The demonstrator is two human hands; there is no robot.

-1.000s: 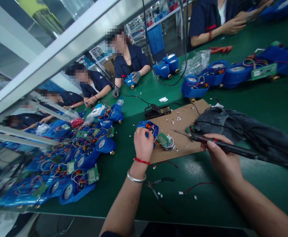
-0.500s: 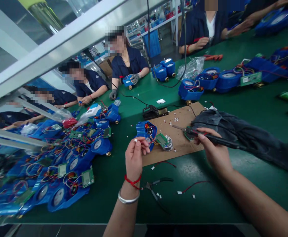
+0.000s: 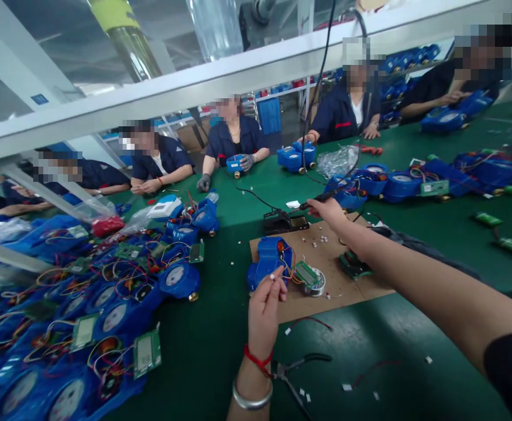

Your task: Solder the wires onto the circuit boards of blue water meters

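My left hand [image 3: 267, 295] pinches a small white connector [image 3: 272, 277] just in front of an open blue meter [image 3: 268, 263]. Wires run from that meter to a green circuit board [image 3: 305, 272] lying beside it on the brown cardboard [image 3: 347, 292]. My right hand [image 3: 326, 211] is closed on the handle of a black soldering iron [image 3: 311, 204], reaching over the far edge of the cardboard. The iron's tip is near the black soldering stand [image 3: 284, 222]; whether they touch is unclear. Another dark green board [image 3: 354, 264] lies under my right forearm.
Many blue meters [image 3: 179, 279] with wires and boards crowd the left. More meters [image 3: 402, 186] line the right rear. Pliers [image 3: 288, 374] and loose wires [image 3: 312, 321] lie near the front. A metal shelf beam [image 3: 150, 93] crosses above. Several people sit across the table.
My right hand has moved with the soldering iron from the dark green board towards the stand. My left hand keeps its pinch on the connector. The camera view has turned.
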